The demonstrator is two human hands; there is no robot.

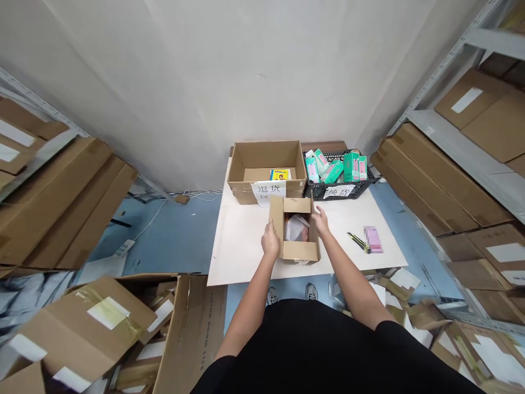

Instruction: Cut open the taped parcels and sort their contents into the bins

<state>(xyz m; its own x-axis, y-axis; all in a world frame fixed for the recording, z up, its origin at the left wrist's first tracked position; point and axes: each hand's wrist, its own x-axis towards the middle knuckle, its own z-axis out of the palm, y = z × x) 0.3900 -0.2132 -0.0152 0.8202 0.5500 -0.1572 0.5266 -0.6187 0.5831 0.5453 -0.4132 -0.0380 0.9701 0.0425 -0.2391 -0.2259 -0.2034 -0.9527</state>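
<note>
A small cardboard box [300, 251] sits on the white table with its flaps folded outward. Inside it lies something whitish [295, 227] with a reddish-brown part beside it; its kind cannot be made out. My left hand [270, 239] grips the left flap of the box, fingers curled against it. On the opposite side, my right hand [320, 221] holds the right flap, its fingertips partly hidden behind the cardboard. Just behind stands a larger open carton [241, 192] with a handwritten paper sign [269, 191] on its front and a yellow-and-blue package [280, 174] inside.
A black basket [361, 190] of green-and-pink boxes [351, 167] stands at the back right. On the table's right lie a yellow-black cutter [358, 242] and a blurred pink item [373, 239]. Shelves with cartons flank both sides; a big carton [192, 328] of discarded boxes is lower left.
</note>
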